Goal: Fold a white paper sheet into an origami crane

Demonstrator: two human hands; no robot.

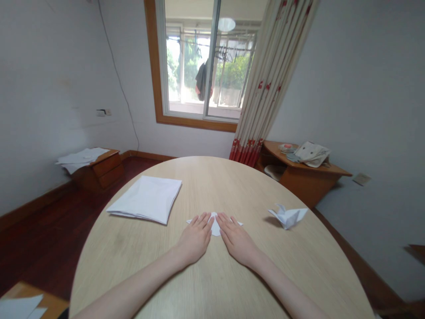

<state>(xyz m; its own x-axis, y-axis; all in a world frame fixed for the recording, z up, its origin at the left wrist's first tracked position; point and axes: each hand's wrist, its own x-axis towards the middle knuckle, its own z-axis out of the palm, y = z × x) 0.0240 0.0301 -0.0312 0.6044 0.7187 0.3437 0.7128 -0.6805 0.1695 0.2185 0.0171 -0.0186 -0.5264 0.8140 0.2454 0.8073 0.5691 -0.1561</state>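
A folded piece of white paper [215, 228] lies on the round table, with pointed ends showing to the left and right. My left hand [196, 238] rests flat on its left half, fingers stretched out. On the right half, my right hand [234, 238] presses down the same way, fingers extended. Between the two hands the paper's middle is visible; the parts under the fingers are hidden. Right of my hands stands a white folded paper crane [287, 217]. To the left lies a stack of white paper sheets [148, 198].
The round wooden table [212, 283] has a curved edge on all visible sides. Beyond it are a small drawer cabinet [106, 170] with papers, a corner shelf [308, 181] with a cloth bag [312, 153], and a curtain [262, 84] by the window.
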